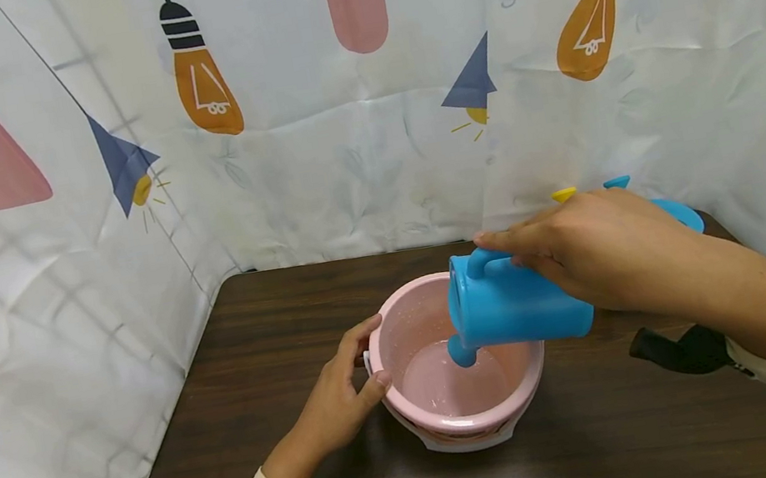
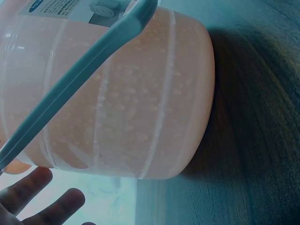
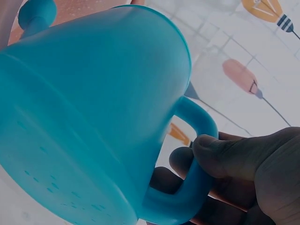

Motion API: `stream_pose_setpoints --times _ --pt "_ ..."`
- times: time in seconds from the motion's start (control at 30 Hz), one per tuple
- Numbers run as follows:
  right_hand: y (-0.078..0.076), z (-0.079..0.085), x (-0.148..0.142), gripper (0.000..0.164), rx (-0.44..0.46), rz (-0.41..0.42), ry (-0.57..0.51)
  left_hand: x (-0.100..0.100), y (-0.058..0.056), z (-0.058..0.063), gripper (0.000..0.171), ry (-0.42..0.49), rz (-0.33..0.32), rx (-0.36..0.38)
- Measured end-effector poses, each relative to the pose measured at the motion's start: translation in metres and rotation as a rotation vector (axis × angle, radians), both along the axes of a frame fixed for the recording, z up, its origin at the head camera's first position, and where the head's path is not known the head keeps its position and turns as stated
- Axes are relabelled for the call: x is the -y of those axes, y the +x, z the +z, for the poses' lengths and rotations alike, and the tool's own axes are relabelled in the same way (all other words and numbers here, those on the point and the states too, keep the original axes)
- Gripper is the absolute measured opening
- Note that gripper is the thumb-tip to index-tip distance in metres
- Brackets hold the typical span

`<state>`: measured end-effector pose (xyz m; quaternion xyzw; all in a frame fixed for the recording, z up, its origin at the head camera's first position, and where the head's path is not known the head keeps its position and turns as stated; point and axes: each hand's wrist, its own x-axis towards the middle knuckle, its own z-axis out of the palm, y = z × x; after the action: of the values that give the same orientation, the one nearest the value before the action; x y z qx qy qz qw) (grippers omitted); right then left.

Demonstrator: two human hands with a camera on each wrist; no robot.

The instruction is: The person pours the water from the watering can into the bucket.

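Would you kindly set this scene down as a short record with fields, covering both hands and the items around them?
Left hand: touches the rim of the pink bucket
Right hand: grips the handle of the blue watering can
Watering can: tilted over the bucket, spout pointing down into it
Bucket: upright on the dark table
Water stream: none can be made out
Backdrop: white sheeting printed with lamps
Partly hidden: yellow item, blue item beyond the right hand
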<state>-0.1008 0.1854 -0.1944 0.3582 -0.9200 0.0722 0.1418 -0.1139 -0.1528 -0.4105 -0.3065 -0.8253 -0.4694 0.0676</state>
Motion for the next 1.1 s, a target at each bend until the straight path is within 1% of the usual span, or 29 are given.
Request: stream_pose_setpoints --times 0.43,0.77,0.97,1.1 --pt "0.000 0.000 0.000 0.045 -0.003 0.011 -0.001 0.000 0.001 0.001 0.064 -0.001 0.007 0.021" --pt "0.001 0.001 -0.003 0.045 0.017 -0.024 -0.015 0.001 0.001 0.000 0.064 -0.001 0.003 0.003" --pt "0.000 -0.001 -0.014 0.044 0.004 -0.020 -0.037 0.000 0.000 -0.001 0.064 0.003 0.002 0.006" --pt "0.002 -0.006 -0.026 0.047 0.000 -0.064 -0.049 0.000 0.000 0.000 0.064 0.004 0.000 0.008"
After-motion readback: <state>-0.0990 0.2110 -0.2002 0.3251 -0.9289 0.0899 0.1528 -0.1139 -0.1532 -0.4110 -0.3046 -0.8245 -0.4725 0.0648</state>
